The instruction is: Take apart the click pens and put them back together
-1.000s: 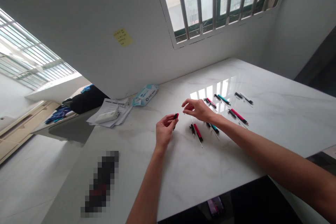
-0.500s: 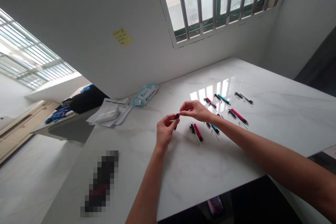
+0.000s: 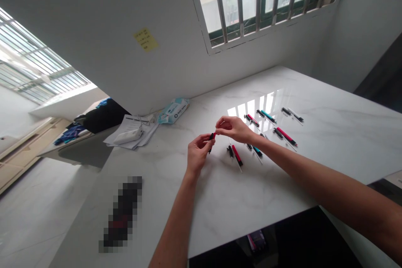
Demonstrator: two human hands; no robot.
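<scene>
White marble surface [image 3: 282, 201] under a barred window [image 3: 260, 0], yellow note [image 3: 146, 39] on the wall at 11 o'clock. Left hand [image 3: 197, 154] raised just over the surface, fingers curled, thumb and forefinger pinched on a small red-and-black pen part [image 3: 211, 139], held tilted. Right hand [image 3: 234, 129] at 2 o'clock of the left, fingertips pinched together and touching the top end of the same pen part; whether anything else sits between those fingertips, cannot tell, too small. Both hands meeting at the part, above the surface, not resting on it.

Red pen [image 3: 236, 155] with a black piece beside it lying flat at 4 o'clock of the left hand, just beside the right wrist. Teal pen [image 3: 257, 150] next to it at 3 o'clock, partly under the right forearm. More pens in a loose grid toward 1 o'clock: red one [image 3: 253, 120], teal one [image 3: 268, 116], white one [image 3: 294, 114], another red one [image 3: 285, 135], each paired with a black piece, well apart from the hands. Window glare on the surface near that row.

Wipes pack [image 3: 173, 110] at 11 o'clock of the hands near the wall, papers [image 3: 132, 134] with a white item on top at 10 o'clock. Blurred dark object [image 3: 122, 213] lying at 7 o'clock near the surface edge.
</scene>
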